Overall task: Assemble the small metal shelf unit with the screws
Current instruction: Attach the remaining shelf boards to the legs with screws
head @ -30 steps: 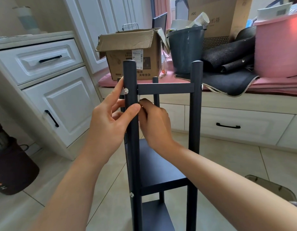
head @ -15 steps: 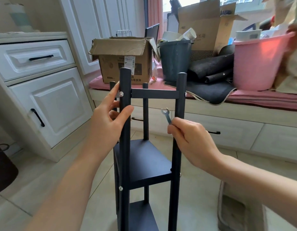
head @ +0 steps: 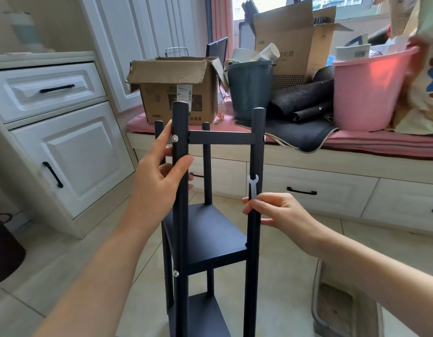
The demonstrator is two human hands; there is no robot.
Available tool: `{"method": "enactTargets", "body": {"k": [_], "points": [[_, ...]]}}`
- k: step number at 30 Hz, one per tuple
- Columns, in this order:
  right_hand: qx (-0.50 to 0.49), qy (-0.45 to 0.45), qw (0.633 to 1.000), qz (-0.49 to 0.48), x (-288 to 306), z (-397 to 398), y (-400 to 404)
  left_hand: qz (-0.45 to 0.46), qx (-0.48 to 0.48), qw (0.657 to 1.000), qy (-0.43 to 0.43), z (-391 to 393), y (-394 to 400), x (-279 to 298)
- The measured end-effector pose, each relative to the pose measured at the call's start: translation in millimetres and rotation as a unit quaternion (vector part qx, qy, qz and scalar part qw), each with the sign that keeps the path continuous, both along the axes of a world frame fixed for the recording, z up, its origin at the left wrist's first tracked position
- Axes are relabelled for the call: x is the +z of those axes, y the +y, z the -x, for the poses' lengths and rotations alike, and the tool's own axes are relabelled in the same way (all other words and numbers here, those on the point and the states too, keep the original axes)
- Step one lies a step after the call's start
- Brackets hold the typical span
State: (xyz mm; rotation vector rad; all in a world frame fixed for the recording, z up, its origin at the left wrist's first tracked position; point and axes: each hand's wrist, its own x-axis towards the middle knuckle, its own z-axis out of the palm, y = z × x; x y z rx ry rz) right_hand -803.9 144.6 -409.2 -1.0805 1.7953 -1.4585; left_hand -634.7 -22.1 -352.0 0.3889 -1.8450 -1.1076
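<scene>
Standing upright on floor tiles, shelf unit (head: 211, 229) – left hand (head: 159, 176) gripped front-left post, right hand (head: 281, 215) pinched small wrench (head: 253, 187) against front-right post; window bench (head: 356, 152) just behind.

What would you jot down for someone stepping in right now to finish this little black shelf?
Left hand: wrapped round the front-left post, thumb in front, fingertips beside the upper screw.
Right hand: pinching a small pale wrench upright against the front-right post.
Shelf unit: standing on the tiled floor, four posts up, top crossbar and two shelves in place.
Done: two screws show on the front-left post, the upper one and a lower one.
Left: probably the front-right post's joints; how tight any screw is cannot be seen.
</scene>
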Motion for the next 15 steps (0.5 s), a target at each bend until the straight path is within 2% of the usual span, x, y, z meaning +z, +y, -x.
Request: {"method": "enactTargets", "body": {"k": [6,15], "points": [[-0.078,0.018,0.996,0.047,-6,-7,-3,0.020,-0.009,1.000,0.012,4,3,-2],[-0.084,0.120,0.985,0.090,-7,-16,7,-0.019,0.012,1.000,0.012,5,-13,-10]]}}
